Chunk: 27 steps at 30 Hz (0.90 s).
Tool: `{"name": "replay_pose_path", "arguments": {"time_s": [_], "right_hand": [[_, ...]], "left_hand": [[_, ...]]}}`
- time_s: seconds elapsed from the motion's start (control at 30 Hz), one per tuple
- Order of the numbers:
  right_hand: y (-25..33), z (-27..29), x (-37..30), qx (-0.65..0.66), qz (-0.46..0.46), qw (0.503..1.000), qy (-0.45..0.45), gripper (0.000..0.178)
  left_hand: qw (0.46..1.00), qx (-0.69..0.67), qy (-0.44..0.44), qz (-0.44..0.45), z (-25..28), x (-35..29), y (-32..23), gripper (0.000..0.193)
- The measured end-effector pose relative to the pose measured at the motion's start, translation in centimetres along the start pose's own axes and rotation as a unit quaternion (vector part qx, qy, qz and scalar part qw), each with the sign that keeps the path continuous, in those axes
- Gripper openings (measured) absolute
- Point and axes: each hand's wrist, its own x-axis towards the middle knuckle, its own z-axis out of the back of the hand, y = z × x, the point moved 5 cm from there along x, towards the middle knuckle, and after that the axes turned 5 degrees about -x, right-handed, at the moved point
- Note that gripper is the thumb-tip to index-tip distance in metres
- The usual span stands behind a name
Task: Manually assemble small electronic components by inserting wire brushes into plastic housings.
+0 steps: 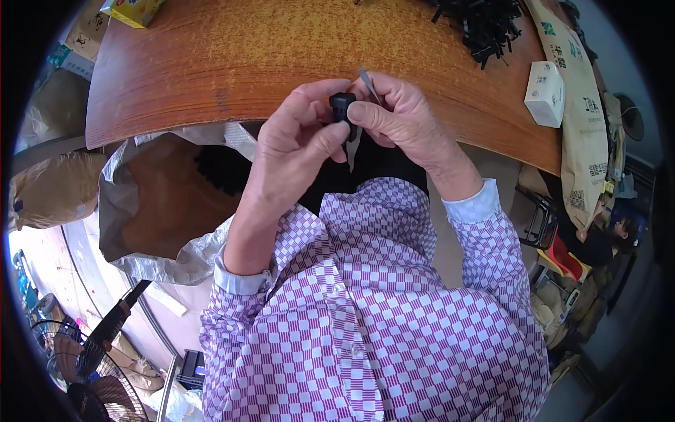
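Note:
Just beyond the near edge of the wooden table (267, 49), my left hand (295, 137) pinches a small black plastic part (342, 103) between thumb and fingers. My right hand (408, 123) is closed around a small knife with a thin metal blade (368, 82), whose tip points up and away from me. The right thumb rests against the side of the black part. Most of the knife's handle is hidden in the right fingers. A heap of similar-looking black parts (485, 32) lies at the table's far right.
Below the table edge, at left, an open woven sack (116, 204) holds dark pieces (221, 169). A white box (545, 95) and a large paper sack (580, 133) lie at right. A yellow box (133, 10) stands far left. A fan (98, 380) is lower left; another person (598, 243) sits at right.

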Motion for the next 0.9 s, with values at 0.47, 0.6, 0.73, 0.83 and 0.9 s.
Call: {"name": "replay_pose_path", "arguments": {"time_s": [0.47,0.6,0.73,0.83,0.9], "right_hand": [[-0.6,-0.4,-3.1,-0.153,0.006,0.984,-0.092,0.022],[-1.1,-0.5,-2.9,-0.112,0.067,0.984,-0.118,0.014],[-1.9,-0.9,-2.1,-0.091,0.103,0.980,-0.143,0.014],[-1.1,-1.1,-1.9,-0.043,0.108,0.982,-0.149,0.014],[-1.0,-1.1,-2.1,-0.049,0.116,0.979,-0.160,0.014]], "left_hand": [[0.993,0.117,-0.031,0.010,-1.7,1.4,1.9,0.028],[0.977,0.201,-0.067,-0.007,-2.1,1.1,1.5,0.023],[0.959,0.251,-0.122,-0.045,-1.7,1.0,1.6,0.021],[0.959,0.244,-0.124,-0.067,-1.8,1.1,1.2,0.022],[0.960,0.242,-0.129,-0.062,-1.7,0.9,1.1,0.021]]}}
